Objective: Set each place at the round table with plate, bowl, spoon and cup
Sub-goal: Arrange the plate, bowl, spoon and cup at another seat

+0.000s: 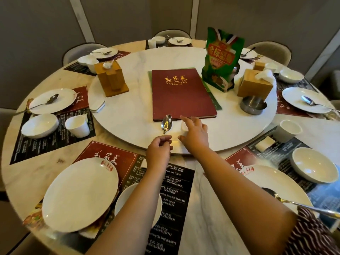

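Note:
My left hand grips the handle of a metal spoon, whose bowl points away over the near edge of the white turntable. Just to its right, my right hand wraps finger and thumb round a small white cup standing on the turntable. At the near place lie a white plate and a white bowl, the bowl partly hidden under my left forearm. The place to the right has a plate, bowl, spoon and cup.
A red menu, a green bag, two wooden tissue boxes and a steel ashtray stand on the turntable. Other places round the table hold plates, bowls, spoons and cups. Chairs ring the far side.

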Demonstrator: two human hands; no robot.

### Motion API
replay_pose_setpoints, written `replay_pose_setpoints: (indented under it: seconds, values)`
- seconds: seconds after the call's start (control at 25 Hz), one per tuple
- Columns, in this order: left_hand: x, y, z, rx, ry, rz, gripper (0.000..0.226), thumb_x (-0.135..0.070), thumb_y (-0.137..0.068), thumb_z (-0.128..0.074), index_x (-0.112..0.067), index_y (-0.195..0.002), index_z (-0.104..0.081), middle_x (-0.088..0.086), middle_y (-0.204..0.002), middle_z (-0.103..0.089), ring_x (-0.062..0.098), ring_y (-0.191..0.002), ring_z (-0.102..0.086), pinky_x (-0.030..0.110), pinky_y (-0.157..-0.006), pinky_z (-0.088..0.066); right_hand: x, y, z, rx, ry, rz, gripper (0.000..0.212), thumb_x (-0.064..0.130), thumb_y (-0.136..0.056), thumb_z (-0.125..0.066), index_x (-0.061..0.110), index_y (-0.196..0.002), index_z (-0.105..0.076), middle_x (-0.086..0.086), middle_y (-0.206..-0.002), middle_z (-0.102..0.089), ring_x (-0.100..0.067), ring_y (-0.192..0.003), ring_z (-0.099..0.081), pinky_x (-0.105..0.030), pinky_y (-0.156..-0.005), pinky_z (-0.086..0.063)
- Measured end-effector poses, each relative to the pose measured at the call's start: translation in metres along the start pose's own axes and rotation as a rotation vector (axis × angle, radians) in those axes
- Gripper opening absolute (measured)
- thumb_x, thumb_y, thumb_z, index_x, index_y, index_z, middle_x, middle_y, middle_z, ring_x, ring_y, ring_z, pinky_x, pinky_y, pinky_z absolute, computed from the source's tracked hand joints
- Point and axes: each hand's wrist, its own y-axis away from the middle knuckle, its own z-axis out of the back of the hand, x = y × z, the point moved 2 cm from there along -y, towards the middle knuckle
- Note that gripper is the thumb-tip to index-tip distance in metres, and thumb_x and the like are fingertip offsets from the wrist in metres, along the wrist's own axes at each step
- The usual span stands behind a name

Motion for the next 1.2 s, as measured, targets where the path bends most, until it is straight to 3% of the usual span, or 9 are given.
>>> replay_pose_setpoints:
  seconds: [0.12, 0.24, 0.4, 0.6, 0.72, 0.84, 0.96, 1.08, 1.2]
  values:
    - [0.005, -0.004, -0.002, 0.025, 0.024, 0.048, 0.023, -0.006, -0.096, -0.047, -0.019, -0.101, -0.065, 0.005, -0.102, -0.069, 0.016, -0.082, -0.067, 0.036, -0.082, -0.058, -0.003, -0.004, 0.005, -0.011, -0.169, 0.008, 0.062, 0.017, -0.085, -0.07, 0.031, -0.14, -0.044, -0.001, -0.138, -0.04, -0.025, -0.125, -0.039, -0.033, -0.101, -0.039]
    - [0.014, -0.001, 0.0, 0.075, 0.139, 0.187, 0.021, -0.01, -0.099, -0.043, -0.007, -0.11, -0.061, 0.015, -0.1, -0.068, 0.021, -0.077, -0.067, 0.031, -0.073, -0.057, -0.001, 0.02, 0.021, -0.054, -0.521, 0.02, 0.058, 0.013, -0.08, -0.073, 0.028, -0.131, -0.051, 0.0, -0.132, -0.042, -0.015, -0.116, -0.043, -0.027, -0.096, -0.04]
    - [0.023, 0.015, 0.011, 0.116, 0.359, 0.27, 0.025, -0.02, -0.099, -0.047, -0.004, -0.111, -0.062, 0.018, -0.099, -0.073, 0.025, -0.087, -0.072, 0.032, -0.075, -0.059, -0.003, 0.075, 0.023, 0.055, -0.913, 0.018, 0.053, 0.014, -0.076, -0.078, 0.027, -0.12, -0.051, 0.005, -0.121, -0.052, -0.018, -0.11, -0.057, -0.034, -0.082, -0.058]
    - [0.035, 0.028, 0.036, -0.005, 0.143, 0.068, 0.019, -0.031, -0.094, -0.056, -0.025, -0.105, -0.07, 0.004, -0.108, -0.073, 0.024, -0.101, -0.069, 0.047, -0.085, -0.058, -0.021, 0.104, -0.001, 0.114, -0.529, 0.032, 0.074, 0.031, -0.064, -0.084, 0.029, -0.126, -0.045, 0.003, -0.116, -0.055, -0.012, -0.103, -0.055, -0.021, -0.08, -0.05]
    - [0.032, 0.037, 0.041, -0.001, -0.054, -0.016, 0.021, -0.026, -0.095, -0.051, -0.039, -0.107, -0.062, -0.004, -0.1, -0.072, 0.028, -0.093, -0.07, 0.052, -0.08, -0.058, -0.027, 0.113, -0.014, 0.174, -0.516, 0.033, 0.071, 0.021, -0.066, -0.082, 0.022, -0.127, -0.046, 0.004, -0.117, -0.057, -0.012, -0.103, -0.055, -0.016, -0.074, -0.046]
    - [0.034, 0.037, 0.04, 0.023, -0.195, -0.055, 0.028, -0.022, -0.091, -0.051, -0.044, -0.109, -0.055, -0.004, -0.096, -0.073, 0.034, -0.089, -0.069, 0.057, -0.076, -0.057, -0.033, 0.118, -0.022, 0.14, -0.48, 0.012, 0.069, 0.02, -0.064, -0.082, 0.021, -0.124, -0.048, 0.002, -0.12, -0.056, -0.012, -0.106, -0.055, -0.021, -0.081, -0.047]
    - [0.039, 0.034, 0.039, 0.031, -0.286, -0.074, 0.034, -0.021, -0.093, -0.05, -0.036, -0.123, -0.052, 0.003, -0.109, -0.07, 0.022, -0.091, -0.069, 0.048, -0.077, -0.059, -0.036, 0.12, -0.027, 0.134, -0.481, -0.021, 0.067, 0.025, -0.065, -0.084, 0.023, -0.121, -0.048, 0.003, -0.118, -0.057, -0.011, -0.106, -0.056, -0.025, -0.082, -0.049]
    - [0.038, 0.026, 0.042, 0.015, -0.306, -0.065, 0.032, -0.014, -0.095, -0.05, -0.028, -0.124, -0.054, 0.002, -0.107, -0.069, 0.017, -0.086, -0.07, 0.034, -0.067, -0.059, -0.036, 0.122, -0.03, 0.115, -0.477, -0.027, 0.067, 0.029, -0.066, -0.085, 0.025, -0.121, -0.048, 0.007, -0.117, -0.058, -0.009, -0.106, -0.055, -0.023, -0.08, -0.048]
    - [0.032, 0.011, 0.047, -0.041, -0.407, -0.089, 0.024, -0.011, -0.094, -0.052, -0.02, -0.115, -0.059, 0.0, -0.108, -0.066, 0.013, -0.084, -0.068, 0.015, -0.053, -0.043, -0.036, 0.125, -0.032, 0.11, -0.486, -0.032, 0.069, 0.028, -0.066, -0.085, 0.027, -0.123, -0.046, 0.007, -0.121, -0.057, -0.01, -0.112, -0.054, -0.027, -0.087, -0.049]
